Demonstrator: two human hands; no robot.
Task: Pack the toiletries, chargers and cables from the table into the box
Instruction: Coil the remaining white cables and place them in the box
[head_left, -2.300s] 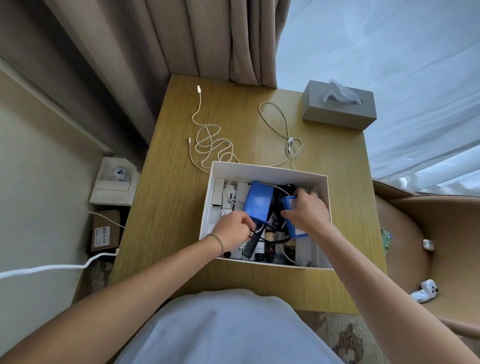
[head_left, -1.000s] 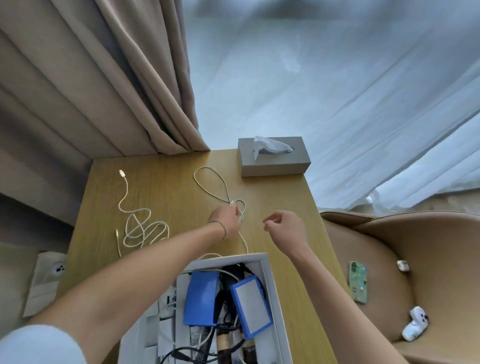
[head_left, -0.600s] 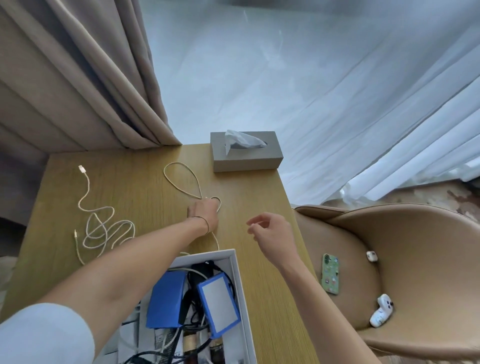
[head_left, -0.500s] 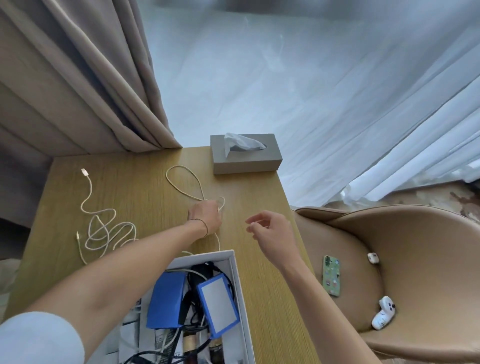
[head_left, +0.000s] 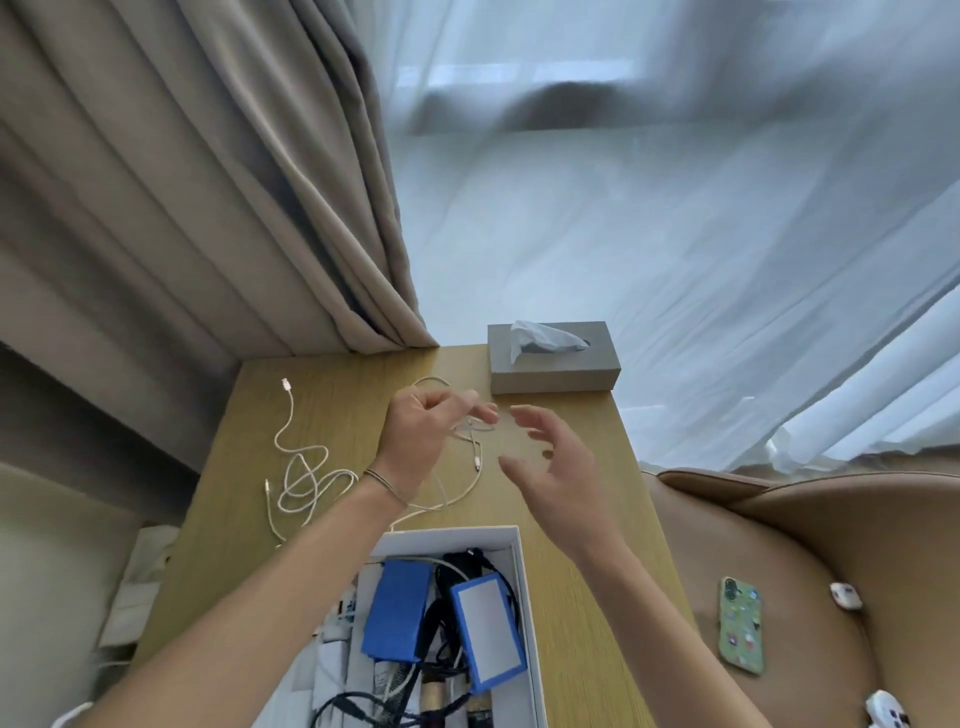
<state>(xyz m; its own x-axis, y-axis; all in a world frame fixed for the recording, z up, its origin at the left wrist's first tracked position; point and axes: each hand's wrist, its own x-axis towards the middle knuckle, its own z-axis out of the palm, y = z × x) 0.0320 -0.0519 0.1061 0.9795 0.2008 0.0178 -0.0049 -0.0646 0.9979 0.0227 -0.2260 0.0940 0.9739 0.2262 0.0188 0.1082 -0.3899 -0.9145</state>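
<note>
Because the white cable has to be gathered before it fits the box, the left hand lifts it above the tabletop, grip pinching its looped middle while the tail trails toward the box. The right hand hovers just right, fingers spread, holding nothing. A second cable lies far left.

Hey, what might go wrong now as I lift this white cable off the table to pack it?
The cable the left hand pinches trails loose toward the box, so it may snag on the rim. The right hand is open, not yet holding it, so loops could tangle. The other cable lies close and might get dragged.
</note>
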